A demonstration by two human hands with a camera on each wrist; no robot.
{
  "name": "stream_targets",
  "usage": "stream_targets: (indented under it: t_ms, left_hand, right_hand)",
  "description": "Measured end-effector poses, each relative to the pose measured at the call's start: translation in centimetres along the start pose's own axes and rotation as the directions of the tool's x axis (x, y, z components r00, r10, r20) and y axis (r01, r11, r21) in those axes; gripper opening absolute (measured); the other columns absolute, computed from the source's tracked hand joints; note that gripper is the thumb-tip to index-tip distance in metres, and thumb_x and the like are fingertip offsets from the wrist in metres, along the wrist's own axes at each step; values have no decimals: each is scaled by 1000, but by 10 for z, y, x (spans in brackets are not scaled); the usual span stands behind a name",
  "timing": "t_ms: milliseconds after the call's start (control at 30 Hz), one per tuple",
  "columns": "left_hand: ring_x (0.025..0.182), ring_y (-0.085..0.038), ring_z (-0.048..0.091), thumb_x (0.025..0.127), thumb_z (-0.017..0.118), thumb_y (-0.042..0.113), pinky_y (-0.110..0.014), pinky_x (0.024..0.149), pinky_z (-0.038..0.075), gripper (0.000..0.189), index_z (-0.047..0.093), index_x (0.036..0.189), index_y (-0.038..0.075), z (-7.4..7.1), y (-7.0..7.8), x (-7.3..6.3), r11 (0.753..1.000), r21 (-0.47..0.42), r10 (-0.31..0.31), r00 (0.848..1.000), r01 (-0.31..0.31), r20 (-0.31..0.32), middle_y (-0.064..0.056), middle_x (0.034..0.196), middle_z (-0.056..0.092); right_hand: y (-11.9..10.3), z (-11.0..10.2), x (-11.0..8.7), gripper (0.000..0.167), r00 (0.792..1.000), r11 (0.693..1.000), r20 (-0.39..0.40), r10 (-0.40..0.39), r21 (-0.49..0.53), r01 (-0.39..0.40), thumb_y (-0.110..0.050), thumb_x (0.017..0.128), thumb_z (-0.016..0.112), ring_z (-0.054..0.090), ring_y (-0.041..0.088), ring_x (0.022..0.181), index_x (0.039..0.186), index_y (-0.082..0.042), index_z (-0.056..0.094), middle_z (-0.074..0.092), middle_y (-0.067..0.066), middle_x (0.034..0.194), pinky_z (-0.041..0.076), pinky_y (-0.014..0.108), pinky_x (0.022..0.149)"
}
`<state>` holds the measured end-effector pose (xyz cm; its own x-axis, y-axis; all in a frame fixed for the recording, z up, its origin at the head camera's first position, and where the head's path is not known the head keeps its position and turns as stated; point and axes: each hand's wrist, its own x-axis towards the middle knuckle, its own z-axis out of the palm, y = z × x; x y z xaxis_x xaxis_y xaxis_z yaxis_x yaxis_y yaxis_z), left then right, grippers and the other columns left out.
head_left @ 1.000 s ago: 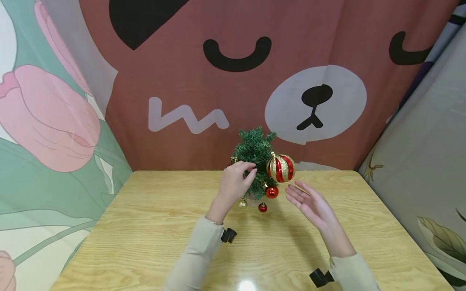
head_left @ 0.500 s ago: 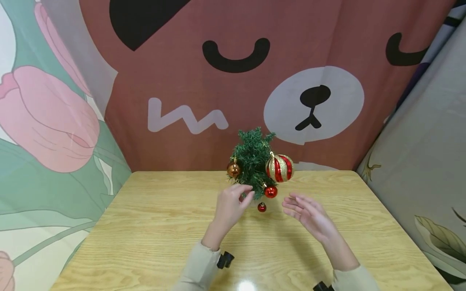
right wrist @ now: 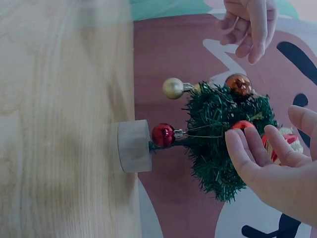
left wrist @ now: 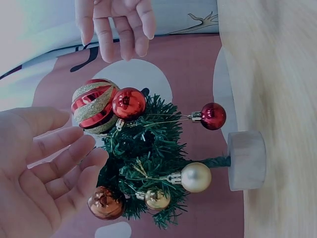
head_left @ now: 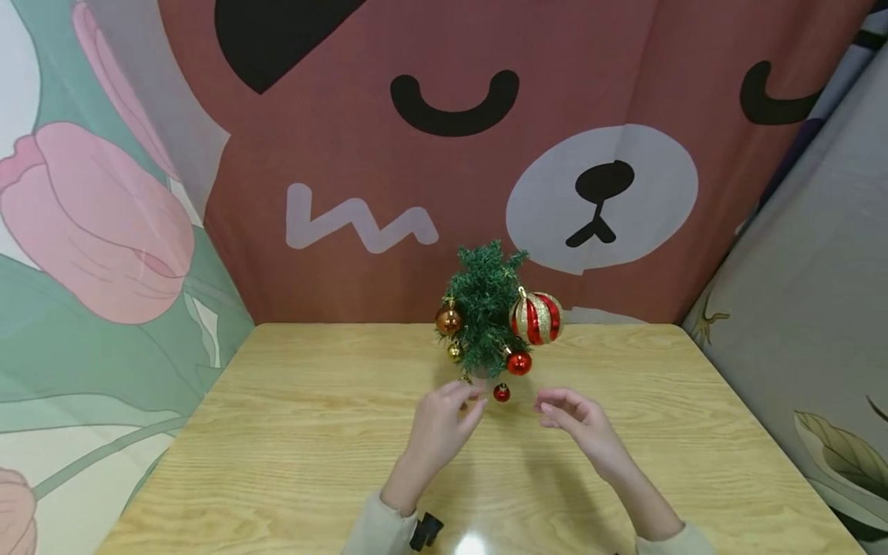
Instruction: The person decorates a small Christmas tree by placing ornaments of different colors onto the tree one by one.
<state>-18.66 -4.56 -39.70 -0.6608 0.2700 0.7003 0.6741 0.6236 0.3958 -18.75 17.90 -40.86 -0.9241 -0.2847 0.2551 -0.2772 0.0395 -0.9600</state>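
Observation:
A small green Christmas tree [head_left: 486,297] on a pale round base [left wrist: 246,160] stands near the table's back edge. On its right hang a large red-and-gold striped bauble [head_left: 536,317], a red bauble [head_left: 519,362] and a smaller dark red bauble [head_left: 502,393]. Its left side carries a copper bauble [head_left: 449,319], a small gold bauble [head_left: 454,352] and a pale gold bauble [left wrist: 196,177]. My left hand [head_left: 444,424], fingers loosely bent and holding nothing, is in front of the tree's lower left. Opposite it, my right hand [head_left: 586,432] is also without anything, fingers relaxed.
The light wooden table [head_left: 291,462] reaches back to a brown curtain [head_left: 333,285] with a bear face. A floral cloth [head_left: 90,308] hangs at the left, a grey one [head_left: 805,308] at the right. A black wrist camera [head_left: 426,532] sits by my left sleeve.
Both hands have drawn down and back from the tree. The copper and small gold baubles, hidden behind my left hand earlier, now show. The fingers of my right hand have bent slightly more.

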Motion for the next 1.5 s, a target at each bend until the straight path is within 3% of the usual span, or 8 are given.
stream_targets:
  t_ms: [267, 433, 600, 700, 833, 900, 1233, 1500]
  left_hand:
    - [75, -16, 60, 78, 66, 10, -24, 70, 49, 10, 68, 85, 3, 1, -1, -13, 1000, 11, -10, 1000, 10, 25, -6, 83, 64]
    - [75, -14, 59, 77, 67, 10, -23, 69, 49, 8, 68, 83, 5, 2, -1, -20, 999, 41, 12, 1000, -13, 17, -3, 81, 63]
    - [82, -16, 57, 76, 69, 16, -28, 75, 48, 13, 69, 85, 7, 1, -2, -27, 991, 125, 41, 998, -46, 46, -3, 85, 64]
    - [94, -20, 55, 76, 68, 30, -37, 80, 46, 27, 68, 94, 9, -2, -4, -33, 974, 221, 19, 992, -46, 124, -4, 97, 62]
    - [111, -31, 46, 76, 60, 53, -54, 83, 40, 51, 63, 110, 14, -4, -6, -41, 945, 327, -68, 962, -23, 264, -9, 117, 54]
    - [118, -37, 38, 75, 53, 62, -62, 85, 33, 62, 59, 118, 17, -5, -6, -44, 933, 360, -123, 940, 0, 317, -12, 127, 47]
    - [129, -44, 1, 66, 35, 81, -72, 87, 4, 86, 33, 138, 33, -6, -5, -53, 906, 416, -258, 873, 71, 413, -11, 146, 13]
    - [128, -45, -3, 64, 35, 83, -73, 85, -2, 89, 28, 139, 35, -9, -5, -54, 894, 440, -285, 867, 87, 409, -11, 147, 7]
  right_hand:
    - [4, 11, -7, 18, 992, 973, -51, -116, -206, 103, -3, 87, 55, 56, 11, 87, 101, 8, 59, 58, 11, 98, 49, 24, 72]
    - [9, 20, -9, 18, 977, 904, -32, -211, -387, 183, -2, 83, 61, 58, 17, 84, 100, 3, 62, 59, 14, 99, 51, 29, 67]
    - [9, 26, -13, 31, 974, 754, 38, -225, -626, 199, -15, 82, 64, 54, 27, 96, 109, -1, 60, 57, 11, 108, 48, 43, 76]
    - [12, 27, -15, 45, 972, 626, 113, -207, -748, 221, -29, 82, 64, 47, 33, 107, 119, -4, 55, 53, 12, 117, 40, 55, 83]
    - [18, 27, -19, 60, 973, 461, 176, -150, -858, 226, -44, 81, 60, 38, 43, 115, 129, -12, 48, 45, 17, 127, 25, 69, 85]
    - [22, 26, -22, 64, 977, 416, 177, -116, -885, 209, -49, 80, 58, 32, 48, 118, 133, -15, 44, 40, 20, 131, 17, 73, 84]
    - [30, 26, -26, 78, 992, 317, 108, -64, -941, 122, -63, 74, 53, 9, 55, 122, 138, -23, 35, 17, 22, 142, -4, 75, 82]
    - [33, 24, -26, 84, 995, 260, 86, -50, -961, 96, -67, 71, 53, 3, 53, 124, 141, -27, 29, 11, 21, 144, -20, 67, 82]
